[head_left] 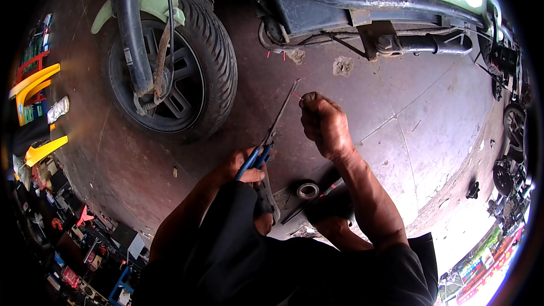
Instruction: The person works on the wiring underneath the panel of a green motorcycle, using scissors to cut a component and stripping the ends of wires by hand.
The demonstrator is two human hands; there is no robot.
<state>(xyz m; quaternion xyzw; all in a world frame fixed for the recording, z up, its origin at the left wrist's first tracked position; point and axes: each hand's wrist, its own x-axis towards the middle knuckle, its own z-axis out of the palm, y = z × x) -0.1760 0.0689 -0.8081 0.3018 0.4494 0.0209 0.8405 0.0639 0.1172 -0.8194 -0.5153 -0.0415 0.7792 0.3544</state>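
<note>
My left hand [245, 165] is closed around blue-handled pliers [253, 158]. From the pliers' jaws a long, thin, dark cable or rod [283, 107] slants up and to the right; what exactly it is, I cannot tell. My right hand [324, 122] is held close to its far end, thumb and fingers pinched together. A short, thin reddish strand [297, 96] sticks out from that pinch toward the dark length. Both hands are above the floor, between the wheel [170, 73] and the footboard of a light green scooter [362, 0].
A metal ring like a bearing [307, 191] lies near my feet, beside a dark bar. The scooter's stand [430, 44] hangs under its frame. Yellow plastic parts [39, 88] and cluttered tools are at the left. Motorbikes [513, 130] line the right edge.
</note>
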